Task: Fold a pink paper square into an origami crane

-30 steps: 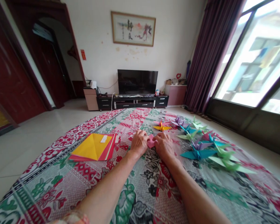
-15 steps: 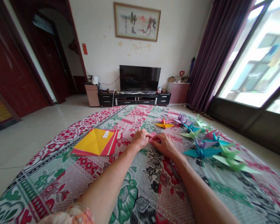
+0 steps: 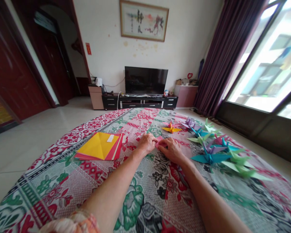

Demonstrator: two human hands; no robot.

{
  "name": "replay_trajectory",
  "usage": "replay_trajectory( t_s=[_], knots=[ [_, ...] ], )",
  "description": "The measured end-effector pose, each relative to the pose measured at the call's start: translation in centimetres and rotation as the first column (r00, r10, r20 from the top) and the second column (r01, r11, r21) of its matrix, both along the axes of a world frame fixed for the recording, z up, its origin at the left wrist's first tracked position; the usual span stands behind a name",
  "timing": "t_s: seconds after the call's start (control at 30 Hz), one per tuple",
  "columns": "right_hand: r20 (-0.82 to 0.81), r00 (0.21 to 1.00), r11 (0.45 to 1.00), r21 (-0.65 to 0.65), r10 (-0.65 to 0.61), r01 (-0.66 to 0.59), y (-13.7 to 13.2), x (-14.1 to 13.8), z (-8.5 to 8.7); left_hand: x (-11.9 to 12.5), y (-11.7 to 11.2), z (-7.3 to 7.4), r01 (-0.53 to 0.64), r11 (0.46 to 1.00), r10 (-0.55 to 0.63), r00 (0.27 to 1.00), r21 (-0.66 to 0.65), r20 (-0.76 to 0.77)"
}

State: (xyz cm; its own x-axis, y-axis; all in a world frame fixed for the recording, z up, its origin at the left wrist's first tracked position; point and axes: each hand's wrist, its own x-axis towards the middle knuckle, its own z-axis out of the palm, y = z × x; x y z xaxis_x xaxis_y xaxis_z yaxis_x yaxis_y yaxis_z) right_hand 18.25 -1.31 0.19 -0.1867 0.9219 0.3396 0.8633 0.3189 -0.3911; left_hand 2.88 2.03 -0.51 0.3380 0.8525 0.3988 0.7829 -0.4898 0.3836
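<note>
A small folded piece of pink paper (image 3: 159, 139) lies between my hands, low over the patterned tablecloth (image 3: 133, 200). My left hand (image 3: 147, 142) pinches its left edge. On its right side, my right hand (image 3: 171, 149) grips it with thumb and fingers closed; part of the paper is hidden behind them. Just beyond my hands stands an orange paper crane (image 3: 171, 128). Off to the right, several folded cranes crowd together, among them a blue crane (image 3: 210, 157), a green crane (image 3: 241, 165) and a purple crane (image 3: 189, 123).
A stack of square paper, yellow sheet (image 3: 99, 145) on top and red ones below, lies left of my hands. A small white slip (image 3: 110, 138) rests on it. Past the round table's far edge stand a television (image 3: 145, 81) and a low cabinet (image 3: 142, 103).
The view has tipped slightly, so the room sits a few pixels differently. Both hands keep their hold on the pink paper, with barely any movement.
</note>
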Motion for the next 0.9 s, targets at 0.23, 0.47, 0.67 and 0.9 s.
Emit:
replay_trajectory(
  t_s=[0.23,0.47,0.67,0.9],
  knots=[
    [0.019,1.000,1.000,-0.023,0.006,-0.005,-0.1,-0.1,0.1,0.1,-0.4,-0.1,0.002,0.999,-0.002,1.000,0.044,-0.014],
    [0.026,0.998,0.999,-0.010,-0.053,0.053,0.2,0.6,0.0,0.1,-1.0,-0.1,0.008,0.996,-0.006,1.000,0.084,-0.022],
    [0.038,0.992,0.992,-0.011,-0.123,0.124,0.3,0.5,-0.2,0.2,-1.4,-0.1,-0.021,0.994,0.025,0.999,0.103,-0.046],
    [0.097,0.959,0.964,0.012,-0.265,0.265,0.0,0.2,0.1,0.1,-1.7,0.0,-0.023,0.995,0.032,0.996,0.096,-0.088]
  ],
)
